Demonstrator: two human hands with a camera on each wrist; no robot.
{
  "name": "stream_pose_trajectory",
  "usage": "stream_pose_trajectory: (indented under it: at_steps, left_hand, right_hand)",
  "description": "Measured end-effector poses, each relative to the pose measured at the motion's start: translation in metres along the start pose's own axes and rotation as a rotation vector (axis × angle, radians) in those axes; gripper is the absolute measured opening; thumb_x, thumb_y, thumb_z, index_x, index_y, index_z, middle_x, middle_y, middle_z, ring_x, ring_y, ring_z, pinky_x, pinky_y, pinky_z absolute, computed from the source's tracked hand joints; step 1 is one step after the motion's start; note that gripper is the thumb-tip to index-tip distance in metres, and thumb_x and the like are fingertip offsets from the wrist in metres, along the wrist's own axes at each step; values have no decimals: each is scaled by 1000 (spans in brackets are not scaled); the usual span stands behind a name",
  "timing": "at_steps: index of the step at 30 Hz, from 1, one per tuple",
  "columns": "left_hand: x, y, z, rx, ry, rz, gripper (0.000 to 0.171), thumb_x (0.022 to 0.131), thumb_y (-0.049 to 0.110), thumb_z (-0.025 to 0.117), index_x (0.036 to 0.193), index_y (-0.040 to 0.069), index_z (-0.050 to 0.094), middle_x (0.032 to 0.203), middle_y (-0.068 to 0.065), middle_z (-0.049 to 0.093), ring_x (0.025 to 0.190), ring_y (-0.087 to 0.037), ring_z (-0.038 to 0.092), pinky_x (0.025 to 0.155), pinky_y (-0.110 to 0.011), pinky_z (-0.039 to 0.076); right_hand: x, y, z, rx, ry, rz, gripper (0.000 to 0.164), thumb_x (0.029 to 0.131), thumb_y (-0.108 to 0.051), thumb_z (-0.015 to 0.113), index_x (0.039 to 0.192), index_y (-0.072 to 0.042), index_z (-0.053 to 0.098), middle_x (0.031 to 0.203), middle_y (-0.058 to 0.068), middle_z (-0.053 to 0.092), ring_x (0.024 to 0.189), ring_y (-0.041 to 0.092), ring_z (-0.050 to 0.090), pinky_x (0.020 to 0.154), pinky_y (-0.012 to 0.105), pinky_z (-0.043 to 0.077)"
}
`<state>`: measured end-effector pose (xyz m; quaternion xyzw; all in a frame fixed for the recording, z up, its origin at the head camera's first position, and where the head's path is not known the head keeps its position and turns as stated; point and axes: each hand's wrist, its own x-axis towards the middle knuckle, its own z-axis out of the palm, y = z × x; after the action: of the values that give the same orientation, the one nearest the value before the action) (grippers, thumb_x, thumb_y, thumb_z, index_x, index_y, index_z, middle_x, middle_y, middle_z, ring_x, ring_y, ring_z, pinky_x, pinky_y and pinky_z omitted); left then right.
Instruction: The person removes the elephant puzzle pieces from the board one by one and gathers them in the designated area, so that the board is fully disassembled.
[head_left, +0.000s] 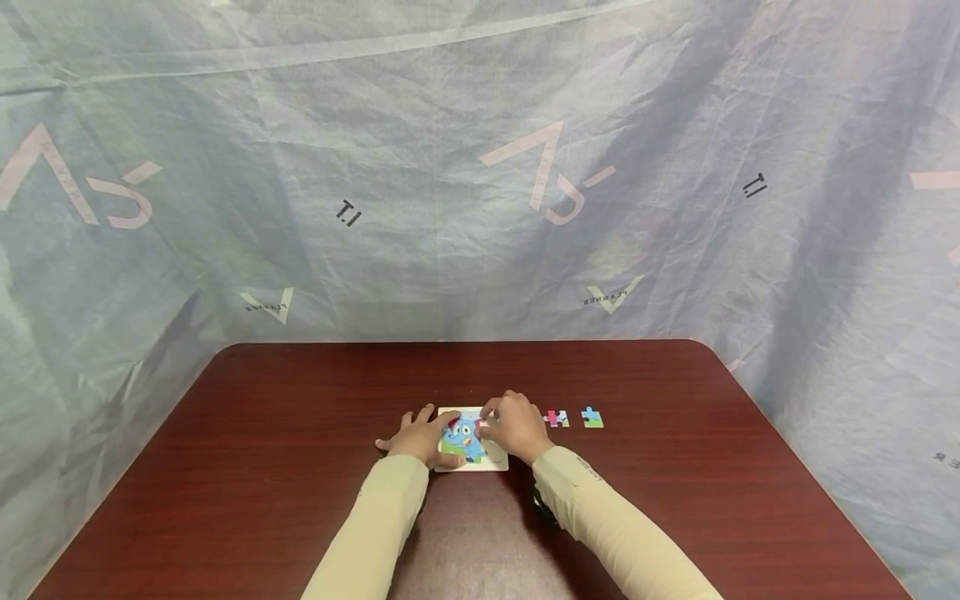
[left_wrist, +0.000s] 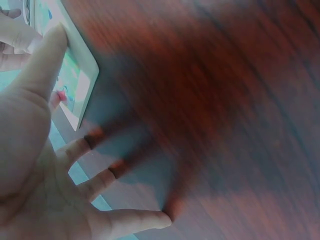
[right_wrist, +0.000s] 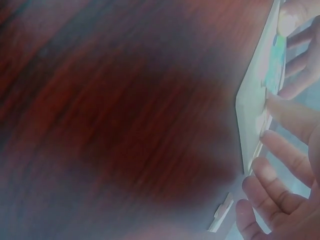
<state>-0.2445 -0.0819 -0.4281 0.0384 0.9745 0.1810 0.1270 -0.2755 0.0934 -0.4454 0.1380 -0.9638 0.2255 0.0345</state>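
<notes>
A jigsaw board [head_left: 470, 467] with a pale rim and a blue cartoon elephant picture lies on the table in the head view. My left hand [head_left: 417, 437] rests at its left side, thumb and forefinger reaching onto the board, the other fingers [left_wrist: 97, 184] spread over the table. Over the board's right part, my right hand [head_left: 517, 427] bends down with thumb and forefinger a piece's width apart, pinching a puzzle piece [right_wrist: 262, 117] low at the board surface. That piece is mostly hidden by the fingers in the head view.
To the right of the right hand lie a pink and white puzzle piece [head_left: 557, 418] and a blue and green puzzle piece [head_left: 592, 417]. The dark red wooden table [head_left: 300, 392] ends in front of a grey printed cloth [head_left: 450, 208].
</notes>
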Motion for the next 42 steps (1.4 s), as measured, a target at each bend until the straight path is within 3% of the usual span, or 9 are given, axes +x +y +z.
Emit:
stream_pose_trajectory:
  at_steps: [21,35,42]
  left_hand:
    - [-1,1,-1,-13,11,-3,78,85,35,84,152,20,48,161,-16,34,147,-47,27,97,-85,26]
    - [0,0,0,-17,17,6,77,84,36,85,152,22,49,161,-16,35,147,-46,27,96,-86,26]
    - [1,-1,1,-19,4,-1,78,85,36,84,153,22,47,162,-15,33,148,-46,26,97,-86,25]
  right_hand:
    - [1,-1,0,54,1,29,23,80,-23,89,95,-11,75,92,6,63,85,22,59,74,41,52]
    - [4,6,-1,170,5,8,16,84,-10,84,82,-11,69,89,4,59,84,21,56,76,41,51]
    - [3,8,-3,151,18,10,17,83,-10,84,78,-12,68,88,3,58,81,20,55,73,39,49]
